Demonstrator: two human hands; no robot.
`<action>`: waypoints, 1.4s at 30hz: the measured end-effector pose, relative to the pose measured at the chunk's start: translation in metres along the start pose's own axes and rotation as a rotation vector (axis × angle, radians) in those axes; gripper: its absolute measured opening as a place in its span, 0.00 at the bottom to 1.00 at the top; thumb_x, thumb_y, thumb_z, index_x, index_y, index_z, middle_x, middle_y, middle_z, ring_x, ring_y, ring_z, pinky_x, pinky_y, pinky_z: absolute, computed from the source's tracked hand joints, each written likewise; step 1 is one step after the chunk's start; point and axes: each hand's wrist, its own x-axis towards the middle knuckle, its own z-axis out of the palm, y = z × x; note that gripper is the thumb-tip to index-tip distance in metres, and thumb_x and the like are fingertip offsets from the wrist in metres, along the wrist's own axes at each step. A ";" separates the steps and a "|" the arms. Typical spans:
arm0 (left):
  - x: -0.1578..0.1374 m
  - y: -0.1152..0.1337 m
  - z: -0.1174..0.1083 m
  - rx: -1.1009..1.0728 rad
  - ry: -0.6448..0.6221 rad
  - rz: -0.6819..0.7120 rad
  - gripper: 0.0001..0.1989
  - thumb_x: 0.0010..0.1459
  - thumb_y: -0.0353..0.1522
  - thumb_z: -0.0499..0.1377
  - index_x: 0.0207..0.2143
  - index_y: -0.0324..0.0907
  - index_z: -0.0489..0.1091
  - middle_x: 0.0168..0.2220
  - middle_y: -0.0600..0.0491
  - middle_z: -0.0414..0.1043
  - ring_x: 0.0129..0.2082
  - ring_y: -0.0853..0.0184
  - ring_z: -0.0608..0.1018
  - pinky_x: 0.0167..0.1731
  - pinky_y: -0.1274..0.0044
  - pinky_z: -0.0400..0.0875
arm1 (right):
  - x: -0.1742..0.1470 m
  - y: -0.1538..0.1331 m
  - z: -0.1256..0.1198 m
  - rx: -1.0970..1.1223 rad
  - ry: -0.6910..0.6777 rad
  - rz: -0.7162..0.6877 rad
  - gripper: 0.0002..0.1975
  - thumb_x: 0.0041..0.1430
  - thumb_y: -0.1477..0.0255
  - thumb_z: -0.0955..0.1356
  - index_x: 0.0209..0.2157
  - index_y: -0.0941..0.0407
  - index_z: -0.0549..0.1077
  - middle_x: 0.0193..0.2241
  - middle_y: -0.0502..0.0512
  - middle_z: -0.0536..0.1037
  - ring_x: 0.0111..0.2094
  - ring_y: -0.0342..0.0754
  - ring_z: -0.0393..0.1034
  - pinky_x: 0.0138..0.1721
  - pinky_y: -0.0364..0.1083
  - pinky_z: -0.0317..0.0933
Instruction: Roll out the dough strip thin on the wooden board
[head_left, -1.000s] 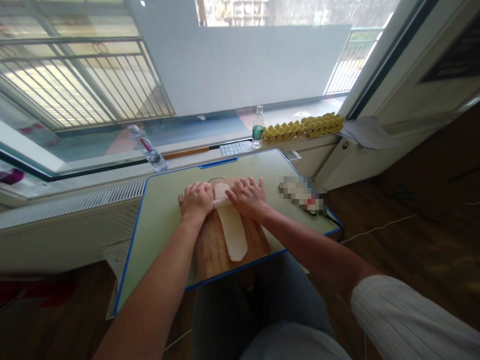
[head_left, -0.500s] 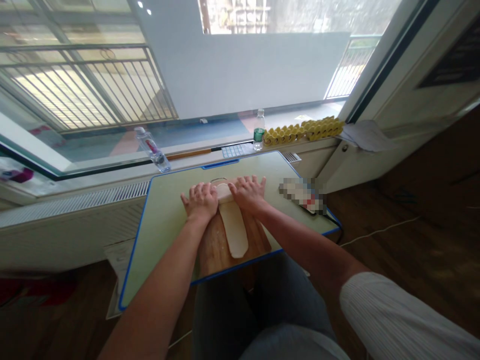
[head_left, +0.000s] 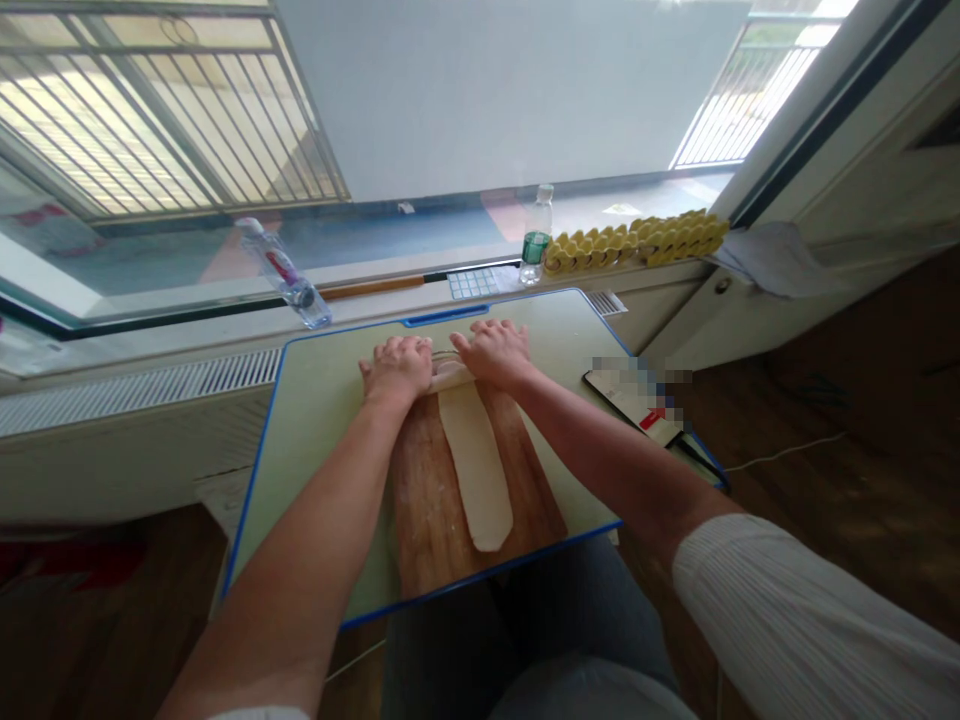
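A long pale strip of dough [head_left: 480,470] lies lengthwise on a wooden cutting board [head_left: 424,500]. Across its far part is a pale rolling pin [head_left: 452,378], of which only the middle shows between my hands. My left hand [head_left: 397,368] rests palm down over the pin's left end, its fingers stretched forward. Over the right end lies my right hand [head_left: 495,352], also flat with fingers extended and thumb pointing inward. Both palms hide the pin's ends. A little dough is visible beyond the pin.
The board sits on a small light-green table [head_left: 330,400] with a blue rim. A phone [head_left: 634,405], partly blurred, lies at its right. Along the windowsill are a tilted bottle [head_left: 285,275], an upright bottle [head_left: 535,240] and yellow egg trays [head_left: 637,245].
The camera view has shifted, and more of the near board and dough strip shows. My hands and the pin are slightly farther up the board, still flat on the pin.
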 end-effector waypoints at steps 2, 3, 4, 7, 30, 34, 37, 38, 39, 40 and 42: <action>-0.005 0.000 0.000 -0.004 0.006 0.015 0.30 0.74 0.47 0.40 0.64 0.49 0.73 0.70 0.43 0.68 0.67 0.45 0.69 0.68 0.43 0.59 | -0.006 0.001 -0.002 -0.022 -0.030 -0.026 0.27 0.74 0.53 0.59 0.59 0.52 0.78 0.62 0.67 0.77 0.63 0.67 0.67 0.63 0.70 0.56; -0.011 0.000 0.000 -0.005 0.010 0.025 0.30 0.74 0.47 0.41 0.65 0.49 0.72 0.70 0.43 0.68 0.67 0.45 0.69 0.68 0.44 0.58 | -0.013 0.003 -0.002 -0.034 -0.032 -0.038 0.26 0.74 0.54 0.59 0.60 0.52 0.77 0.63 0.66 0.77 0.63 0.68 0.66 0.64 0.70 0.55; -0.020 0.000 0.001 -0.002 0.018 0.039 0.30 0.74 0.48 0.41 0.65 0.50 0.72 0.70 0.44 0.68 0.67 0.46 0.69 0.69 0.44 0.58 | -0.023 0.004 -0.003 -0.047 -0.025 -0.051 0.26 0.74 0.55 0.59 0.61 0.53 0.76 0.64 0.66 0.76 0.64 0.68 0.65 0.65 0.71 0.54; -0.054 -0.002 0.005 0.033 0.077 0.108 0.29 0.74 0.48 0.43 0.66 0.49 0.71 0.70 0.44 0.68 0.69 0.47 0.68 0.70 0.46 0.55 | -0.064 0.010 -0.004 -0.080 0.020 -0.089 0.29 0.76 0.55 0.56 0.67 0.54 0.71 0.67 0.65 0.72 0.69 0.67 0.59 0.69 0.72 0.47; 0.013 0.002 0.005 0.029 -0.007 0.056 0.31 0.72 0.48 0.43 0.68 0.49 0.70 0.72 0.44 0.65 0.69 0.46 0.67 0.69 0.48 0.59 | -0.002 0.006 -0.002 -0.013 -0.111 -0.044 0.37 0.70 0.56 0.59 0.72 0.61 0.63 0.72 0.69 0.65 0.71 0.70 0.57 0.69 0.73 0.51; -0.012 0.002 0.004 0.036 -0.008 0.071 0.33 0.72 0.48 0.43 0.73 0.50 0.63 0.77 0.46 0.57 0.74 0.48 0.61 0.72 0.47 0.53 | -0.030 0.003 -0.003 -0.058 -0.024 -0.055 0.38 0.73 0.55 0.57 0.74 0.65 0.60 0.73 0.70 0.62 0.73 0.71 0.54 0.70 0.74 0.47; -0.037 0.003 0.002 0.046 -0.012 0.074 0.34 0.73 0.48 0.41 0.75 0.48 0.59 0.78 0.46 0.54 0.76 0.48 0.58 0.73 0.46 0.49 | -0.056 0.003 -0.004 -0.076 0.023 -0.078 0.37 0.75 0.54 0.55 0.73 0.66 0.61 0.73 0.71 0.63 0.73 0.70 0.54 0.71 0.74 0.45; -0.048 0.003 0.002 0.051 -0.005 0.083 0.34 0.73 0.48 0.41 0.75 0.48 0.59 0.78 0.46 0.54 0.76 0.49 0.59 0.73 0.46 0.49 | -0.066 0.004 -0.004 -0.076 0.030 -0.086 0.37 0.76 0.54 0.55 0.73 0.65 0.61 0.73 0.71 0.63 0.73 0.69 0.54 0.71 0.73 0.45; -0.059 0.003 0.002 0.056 0.007 0.096 0.33 0.73 0.47 0.41 0.74 0.48 0.61 0.77 0.46 0.55 0.76 0.49 0.59 0.73 0.46 0.49 | -0.077 0.005 -0.004 -0.074 0.035 -0.093 0.37 0.77 0.53 0.54 0.73 0.65 0.62 0.73 0.70 0.63 0.73 0.69 0.53 0.71 0.73 0.44; -0.072 0.002 0.002 0.061 0.018 0.112 0.32 0.73 0.46 0.41 0.73 0.49 0.62 0.77 0.46 0.57 0.76 0.50 0.60 0.73 0.47 0.50 | -0.088 0.006 -0.004 -0.069 0.039 -0.098 0.37 0.77 0.53 0.53 0.73 0.64 0.62 0.73 0.70 0.63 0.74 0.68 0.53 0.72 0.73 0.43; -0.099 0.000 0.003 0.064 0.035 0.143 0.31 0.74 0.46 0.42 0.72 0.49 0.65 0.75 0.46 0.60 0.75 0.51 0.61 0.72 0.48 0.52 | -0.113 0.009 -0.004 -0.053 0.036 -0.105 0.36 0.78 0.53 0.53 0.73 0.62 0.62 0.74 0.69 0.63 0.75 0.65 0.52 0.73 0.71 0.42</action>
